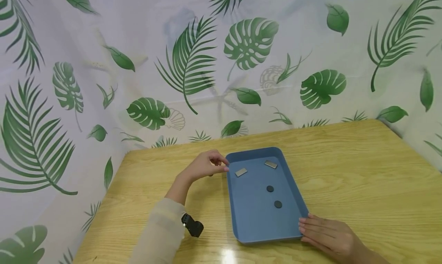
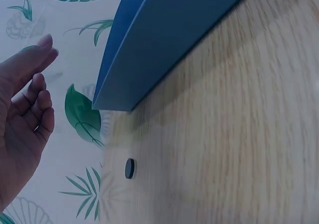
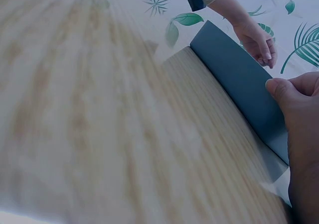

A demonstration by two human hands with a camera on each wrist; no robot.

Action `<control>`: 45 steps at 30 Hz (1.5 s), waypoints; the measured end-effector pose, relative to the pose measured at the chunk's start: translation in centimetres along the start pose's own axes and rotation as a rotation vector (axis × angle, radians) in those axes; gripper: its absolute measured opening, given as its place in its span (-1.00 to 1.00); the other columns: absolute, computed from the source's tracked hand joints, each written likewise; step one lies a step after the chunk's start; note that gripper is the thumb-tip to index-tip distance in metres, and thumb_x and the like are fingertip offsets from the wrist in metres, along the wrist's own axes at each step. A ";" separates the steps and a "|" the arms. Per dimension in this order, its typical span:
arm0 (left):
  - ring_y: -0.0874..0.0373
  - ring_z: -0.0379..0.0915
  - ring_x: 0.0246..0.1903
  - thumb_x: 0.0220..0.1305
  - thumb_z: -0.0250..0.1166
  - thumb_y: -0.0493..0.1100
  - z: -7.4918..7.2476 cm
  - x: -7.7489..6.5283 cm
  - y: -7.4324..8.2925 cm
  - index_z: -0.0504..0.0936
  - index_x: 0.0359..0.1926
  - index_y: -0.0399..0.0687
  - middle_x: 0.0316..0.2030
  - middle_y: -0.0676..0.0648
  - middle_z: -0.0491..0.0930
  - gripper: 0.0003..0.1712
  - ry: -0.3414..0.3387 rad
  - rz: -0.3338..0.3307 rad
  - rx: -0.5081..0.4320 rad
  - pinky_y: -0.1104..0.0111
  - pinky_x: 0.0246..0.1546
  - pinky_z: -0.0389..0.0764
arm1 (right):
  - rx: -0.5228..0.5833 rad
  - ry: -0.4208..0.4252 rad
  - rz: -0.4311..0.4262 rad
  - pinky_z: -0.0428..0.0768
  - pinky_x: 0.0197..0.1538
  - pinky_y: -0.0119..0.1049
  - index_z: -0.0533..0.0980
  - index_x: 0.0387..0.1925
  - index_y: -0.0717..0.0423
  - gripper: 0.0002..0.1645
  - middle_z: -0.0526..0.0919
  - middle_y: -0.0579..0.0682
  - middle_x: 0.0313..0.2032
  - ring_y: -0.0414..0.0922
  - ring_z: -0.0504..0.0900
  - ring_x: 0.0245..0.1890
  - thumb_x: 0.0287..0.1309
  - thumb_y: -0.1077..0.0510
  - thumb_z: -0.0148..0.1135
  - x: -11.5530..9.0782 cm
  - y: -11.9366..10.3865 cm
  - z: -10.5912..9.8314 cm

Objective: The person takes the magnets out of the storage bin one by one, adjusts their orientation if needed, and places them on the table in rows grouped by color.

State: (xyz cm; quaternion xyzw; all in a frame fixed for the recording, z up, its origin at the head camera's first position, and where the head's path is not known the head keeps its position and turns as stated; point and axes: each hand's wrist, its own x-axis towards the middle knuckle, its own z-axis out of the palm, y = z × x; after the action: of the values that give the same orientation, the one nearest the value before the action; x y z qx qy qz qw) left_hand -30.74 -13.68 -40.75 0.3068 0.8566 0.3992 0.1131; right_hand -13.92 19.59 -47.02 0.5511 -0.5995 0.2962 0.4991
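Note:
My left hand (image 1: 208, 165) reaches over the tray's left wall near its far corner. Its thumb and index fingertips are close together at the rim, the other fingers bend loosely, and nothing shows between them. My right hand (image 1: 329, 235) grips the near right corner of the blue tray (image 1: 255, 229), thumb against the wall in the right wrist view. Inside the tray lie two silver rectangular pieces, one left (image 1: 241, 172) and one right (image 1: 271, 164), and two dark discs, one farther (image 1: 270, 188) and one nearer (image 1: 277, 204). Another dark disc (image 2: 129, 168) rests on the table outside the tray.
The wooden table (image 1: 362, 172) ends at a leaf-patterned cloth (image 1: 221, 64) along its back and sides. A black device (image 1: 193, 225) is worn at my left wrist, over a beige sleeve (image 1: 160, 229).

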 end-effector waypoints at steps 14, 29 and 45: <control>0.17 0.38 -0.35 0.17 0.36 -0.10 1.9 3.5 4.3 0.69 -0.15 0.00 -0.29 0.03 0.55 -0.79 -0.102 -0.019 -0.084 0.40 -0.33 0.45 | -0.008 0.013 -0.005 0.56 0.00 -0.30 0.67 -0.30 0.39 -0.76 0.72 0.21 -0.42 -0.05 0.73 -0.27 0.15 0.22 0.27 -0.5 0.1 -0.1; 0.25 0.47 -0.32 0.19 0.33 -0.22 6.5 5.9 5.0 0.63 -0.05 -0.28 -0.27 -0.04 0.61 -0.68 -0.197 0.020 -0.234 0.46 -0.27 0.50 | 0.022 0.005 -0.012 0.56 0.02 -0.29 0.66 -0.30 0.41 -0.76 0.71 0.24 -0.40 -0.03 0.73 -0.27 0.16 0.24 0.26 -0.8 0.1 -0.2; 0.33 0.49 -0.36 0.13 0.37 -0.30 9.8 6.3 3.5 0.68 -0.10 -0.25 -0.21 -0.17 0.59 -0.73 -0.165 0.076 -0.218 0.49 -0.27 0.53 | 0.033 -0.008 -0.017 0.56 0.02 -0.29 0.65 -0.28 0.42 -0.75 0.72 0.23 -0.36 -0.03 0.73 -0.27 0.17 0.23 0.25 -0.9 0.1 0.1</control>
State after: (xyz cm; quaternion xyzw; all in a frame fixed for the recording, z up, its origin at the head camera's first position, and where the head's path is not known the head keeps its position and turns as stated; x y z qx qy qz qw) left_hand -29.86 -2.02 -44.25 0.3565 0.7838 0.4673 0.2006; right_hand -14.12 19.80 -47.84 0.5655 -0.5919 0.2997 0.4899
